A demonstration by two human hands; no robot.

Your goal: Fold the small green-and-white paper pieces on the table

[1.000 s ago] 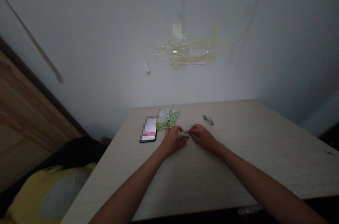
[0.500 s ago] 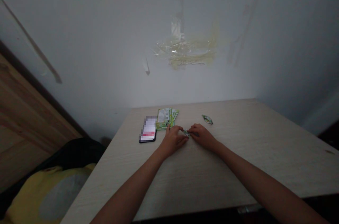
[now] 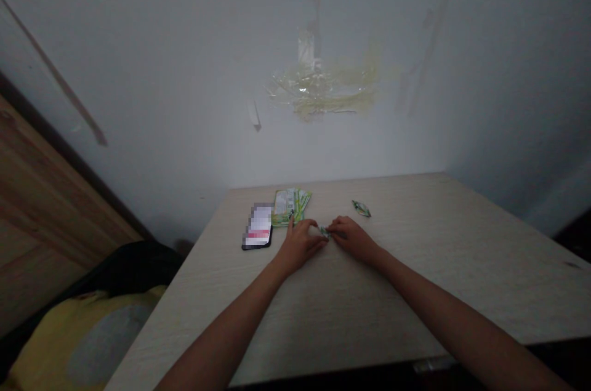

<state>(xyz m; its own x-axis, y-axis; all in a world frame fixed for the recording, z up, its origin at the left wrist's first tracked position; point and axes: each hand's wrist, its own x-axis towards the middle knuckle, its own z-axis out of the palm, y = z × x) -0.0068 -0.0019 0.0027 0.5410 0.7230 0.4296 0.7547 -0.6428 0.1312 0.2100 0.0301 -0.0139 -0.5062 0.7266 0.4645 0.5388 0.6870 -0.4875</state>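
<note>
While both forearms reach forward across the pale wood-grain counter (image 3: pixel 392 311), the left hand (image 3: pixel 298 246) and the right hand (image 3: pixel 355 238) meet near its middle over a small green-and-white wrapper (image 3: pixel 324 231). That wrapper sits between the two sets of fingertips, low over the surface; whether it touches the counter cannot be made out. On the right hand, the fingers are bunched together and pinch the wrapper's near side. On the left hand, the index finger curves over toward it and the lower fingers reach below it with a gap between; whether they clamp it, I cannot tell. Another finger of that hand points up toward a stack of green-and-white packets (image 3: pixel 286 201), which lies flat just beyond.

Left of the stack, close beside it, lies a smartphone (image 3: pixel 257 231) with its lit screen facing up and blurred into blocks. A small green sachet (image 3: pixel 361 209) lies by itself beyond the right hand, well apart from the stack. Behind the counter rises a gray-white wall (image 3: pixel 184 71) bearing shiny clear tape (image 3: pixel 302 90) and yellowish stains. At lower left rests a yellow-and-gray soft item (image 3: pixel 55 335) beside dark fabric (image 3: pixel 133 265).
</note>
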